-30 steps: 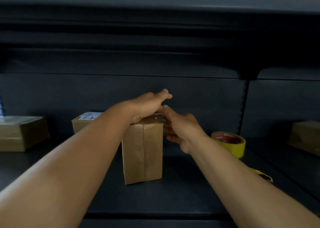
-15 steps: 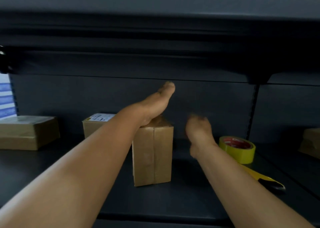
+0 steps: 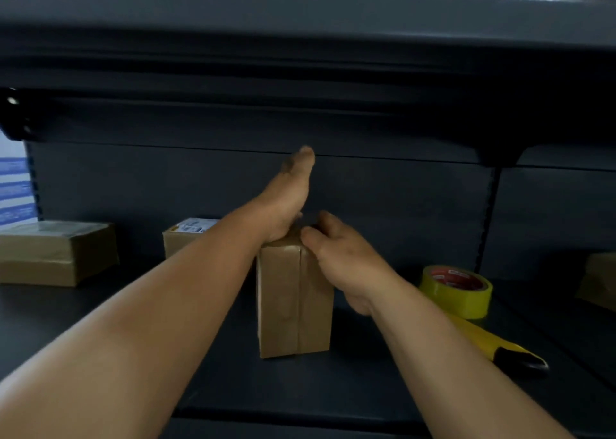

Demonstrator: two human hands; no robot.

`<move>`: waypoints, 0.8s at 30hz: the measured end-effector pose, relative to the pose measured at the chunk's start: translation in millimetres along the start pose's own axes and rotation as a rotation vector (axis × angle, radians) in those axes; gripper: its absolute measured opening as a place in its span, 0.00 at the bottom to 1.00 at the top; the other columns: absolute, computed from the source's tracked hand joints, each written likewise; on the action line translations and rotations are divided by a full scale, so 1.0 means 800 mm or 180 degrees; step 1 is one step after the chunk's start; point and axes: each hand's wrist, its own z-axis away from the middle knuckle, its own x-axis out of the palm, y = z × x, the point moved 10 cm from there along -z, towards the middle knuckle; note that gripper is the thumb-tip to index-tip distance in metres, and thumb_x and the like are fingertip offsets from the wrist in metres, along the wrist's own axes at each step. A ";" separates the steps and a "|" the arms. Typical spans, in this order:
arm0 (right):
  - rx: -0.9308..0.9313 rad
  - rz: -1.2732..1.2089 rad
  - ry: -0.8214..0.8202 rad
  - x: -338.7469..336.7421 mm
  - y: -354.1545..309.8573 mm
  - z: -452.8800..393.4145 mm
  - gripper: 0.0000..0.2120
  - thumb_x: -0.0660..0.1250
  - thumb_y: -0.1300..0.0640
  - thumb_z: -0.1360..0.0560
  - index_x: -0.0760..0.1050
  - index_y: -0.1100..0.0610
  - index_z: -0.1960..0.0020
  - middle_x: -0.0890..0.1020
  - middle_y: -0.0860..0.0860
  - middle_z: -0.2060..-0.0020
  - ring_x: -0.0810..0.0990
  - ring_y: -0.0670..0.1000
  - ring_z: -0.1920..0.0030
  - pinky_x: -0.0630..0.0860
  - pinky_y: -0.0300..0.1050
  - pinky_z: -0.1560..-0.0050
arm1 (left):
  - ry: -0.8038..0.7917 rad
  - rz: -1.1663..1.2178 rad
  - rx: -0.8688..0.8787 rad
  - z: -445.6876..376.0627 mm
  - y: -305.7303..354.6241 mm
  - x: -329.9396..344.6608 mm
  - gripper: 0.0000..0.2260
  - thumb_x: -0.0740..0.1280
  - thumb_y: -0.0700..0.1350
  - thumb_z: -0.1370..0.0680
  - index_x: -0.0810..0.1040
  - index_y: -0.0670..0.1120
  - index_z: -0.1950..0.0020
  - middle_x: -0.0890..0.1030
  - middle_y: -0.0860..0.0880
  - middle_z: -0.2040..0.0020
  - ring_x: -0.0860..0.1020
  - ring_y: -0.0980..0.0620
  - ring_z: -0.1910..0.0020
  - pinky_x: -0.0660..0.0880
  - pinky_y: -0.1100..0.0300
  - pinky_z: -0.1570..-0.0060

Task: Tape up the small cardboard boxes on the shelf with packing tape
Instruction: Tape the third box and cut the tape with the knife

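Hidden: we can't see the box point(image 3: 295, 300) top under both hands | box: stands tall on the shelf point(image 3: 366, 382) | left hand point(image 3: 286, 202): fingers straight, together, heel pressing | right hand point(image 3: 336, 255): fingers curled over top edge.

The scene is dim, the shelf bay dark and low in contrast. Faint light glances off the upper shelf's front edge point(image 3: 566, 0) at top right. Detail is soft throughout, the forearms smear toward the lower corners, and straight lines bow slightly outward.
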 end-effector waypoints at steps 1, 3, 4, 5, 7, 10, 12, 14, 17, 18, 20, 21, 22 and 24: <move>-0.0034 0.0016 0.0023 0.000 0.000 0.001 0.29 0.54 0.48 0.19 0.46 0.49 0.22 0.57 0.48 0.24 0.60 0.49 0.27 0.60 0.38 0.36 | -0.0010 -0.0302 0.0186 0.005 0.006 -0.007 0.29 0.47 0.63 0.20 0.54 0.51 0.22 0.63 0.49 0.25 0.67 0.51 0.31 0.63 0.50 0.30; -0.0125 0.0072 0.0091 -0.005 0.001 0.000 0.28 0.53 0.49 0.19 0.48 0.49 0.22 0.59 0.48 0.25 0.61 0.49 0.28 0.61 0.38 0.34 | -0.0126 -0.0991 0.0510 0.017 0.015 -0.015 0.26 0.46 0.60 0.19 0.61 0.51 0.24 0.65 0.51 0.26 0.66 0.54 0.30 0.60 0.56 0.29; -0.0136 0.0059 0.0120 -0.007 0.001 0.000 0.28 0.53 0.49 0.19 0.48 0.49 0.22 0.59 0.48 0.25 0.62 0.49 0.28 0.61 0.39 0.32 | -0.0216 -0.1195 0.0521 0.023 0.009 -0.019 0.26 0.46 0.60 0.19 0.63 0.52 0.25 0.65 0.52 0.26 0.65 0.54 0.28 0.57 0.59 0.30; -0.0128 0.0019 0.0128 -0.007 0.001 0.000 0.28 0.54 0.49 0.19 0.48 0.49 0.22 0.60 0.48 0.25 0.63 0.49 0.29 0.62 0.42 0.31 | -0.0283 -0.1211 0.0367 0.030 -0.007 -0.025 0.26 0.46 0.61 0.20 0.63 0.53 0.25 0.64 0.52 0.25 0.63 0.54 0.27 0.57 0.61 0.31; -0.0056 -0.0133 0.0167 -0.005 0.004 -0.002 0.28 0.55 0.49 0.20 0.49 0.48 0.22 0.63 0.49 0.26 0.66 0.50 0.30 0.65 0.46 0.31 | -0.0184 -0.0807 0.0021 0.046 -0.039 -0.038 0.29 0.47 0.65 0.22 0.59 0.56 0.24 0.61 0.53 0.24 0.61 0.52 0.27 0.56 0.56 0.29; 0.0156 -0.0613 0.0272 -0.003 0.014 -0.003 0.27 0.58 0.50 0.20 0.54 0.49 0.24 0.71 0.51 0.32 0.74 0.50 0.40 0.75 0.44 0.46 | 0.0120 0.0064 -0.0021 0.066 -0.061 -0.040 0.31 0.52 0.69 0.25 0.52 0.62 0.24 0.59 0.53 0.24 0.62 0.49 0.27 0.58 0.46 0.28; 0.0395 -0.0926 0.0240 -0.001 0.022 0.002 0.19 0.59 0.50 0.21 0.68 0.53 0.31 0.79 0.54 0.44 0.78 0.51 0.50 0.76 0.44 0.58 | 0.0250 0.0429 -0.0123 0.069 -0.079 -0.041 0.39 0.57 0.76 0.34 0.54 0.64 0.26 0.64 0.47 0.25 0.66 0.44 0.29 0.62 0.43 0.30; 0.0636 -0.1092 0.0162 0.004 0.030 0.011 0.12 0.59 0.49 0.21 0.76 0.55 0.48 0.81 0.54 0.59 0.79 0.52 0.58 0.74 0.44 0.63 | 0.0233 0.0612 -0.0313 0.071 -0.102 -0.039 0.49 0.57 0.82 0.44 0.57 0.61 0.26 0.70 0.44 0.29 0.70 0.43 0.32 0.64 0.42 0.32; 0.0783 -0.1231 0.0155 0.004 0.035 0.018 0.14 0.59 0.48 0.21 0.76 0.55 0.58 0.79 0.53 0.69 0.78 0.52 0.63 0.74 0.45 0.62 | -0.0220 0.0674 -0.0513 0.086 -0.119 -0.027 0.49 0.58 0.81 0.41 0.60 0.57 0.26 0.76 0.46 0.35 0.74 0.46 0.36 0.65 0.43 0.32; 0.0804 -0.1272 0.0177 0.001 0.036 0.017 0.14 0.59 0.48 0.21 0.75 0.56 0.58 0.78 0.53 0.68 0.77 0.52 0.63 0.74 0.46 0.60 | -0.0422 0.0614 -0.0553 0.094 -0.121 -0.022 0.47 0.58 0.79 0.38 0.60 0.55 0.26 0.75 0.47 0.35 0.72 0.47 0.35 0.63 0.43 0.31; 0.0853 -0.1400 0.0294 -0.009 0.040 0.017 0.13 0.59 0.50 0.21 0.76 0.56 0.58 0.79 0.54 0.67 0.77 0.53 0.62 0.75 0.49 0.57 | -0.0912 0.0219 -0.0674 0.110 -0.133 -0.010 0.48 0.62 0.76 0.36 0.52 0.54 0.23 0.68 0.49 0.28 0.65 0.51 0.30 0.59 0.48 0.29; 0.0857 -0.1495 0.0361 -0.015 0.043 0.019 0.14 0.59 0.50 0.21 0.76 0.56 0.59 0.79 0.53 0.68 0.77 0.53 0.63 0.75 0.49 0.57 | -0.1164 -0.0144 -0.0739 0.119 -0.141 -0.003 0.52 0.66 0.72 0.37 0.43 0.56 0.22 0.62 0.50 0.25 0.62 0.53 0.29 0.58 0.50 0.29; 0.0848 -0.1612 0.0422 -0.022 0.046 0.020 0.14 0.59 0.51 0.20 0.75 0.56 0.60 0.79 0.53 0.70 0.77 0.53 0.64 0.75 0.49 0.59 | -0.1320 -0.0570 -0.0797 0.125 -0.149 0.001 0.57 0.71 0.68 0.38 0.34 0.57 0.24 0.55 0.50 0.23 0.60 0.52 0.28 0.58 0.50 0.28; 0.0859 -0.1836 0.0503 -0.033 0.052 0.024 0.14 0.58 0.53 0.20 0.75 0.57 0.60 0.79 0.53 0.70 0.77 0.52 0.65 0.75 0.49 0.60 | -0.1303 -0.1332 -0.0817 0.124 -0.157 0.000 0.63 0.76 0.62 0.39 0.26 0.60 0.28 0.46 0.54 0.22 0.57 0.50 0.26 0.59 0.46 0.28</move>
